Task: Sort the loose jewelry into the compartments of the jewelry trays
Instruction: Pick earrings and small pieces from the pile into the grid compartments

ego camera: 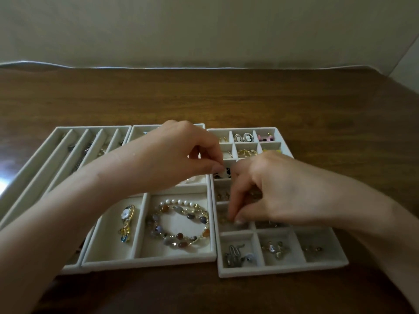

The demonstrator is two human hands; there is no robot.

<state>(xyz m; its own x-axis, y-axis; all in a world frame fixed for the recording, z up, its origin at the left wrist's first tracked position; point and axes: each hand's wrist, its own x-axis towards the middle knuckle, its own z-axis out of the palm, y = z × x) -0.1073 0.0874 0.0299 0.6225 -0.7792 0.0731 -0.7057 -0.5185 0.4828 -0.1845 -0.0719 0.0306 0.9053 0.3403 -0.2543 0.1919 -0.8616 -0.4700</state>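
The sorting looked well along, with most pieces already lying in compartments: beaded bracelets (181, 223) and a gold brooch (127, 219) sat in the near tray (147, 260), and earrings filled much of the grid tray (283, 269) to its right on the worktop (204, 98). Both hands worked over that grid tray. The right hand (276, 191) reached down with curled fingers, its tips touching the floor of a left-column compartment (226, 227) beside a small gold piece (222, 219). Whether it gripped the piece or had let go I could not tell. The left hand (181, 152) hovered two compartments farther back, thumb and forefinger drawn together just above some dark beads (223, 173); what it pinched, if anything, was too blurred to make out. The next move likely called for fine fingertip work, keeping each tiny piece inside its own cell without dragging neighbours over the low dividers.
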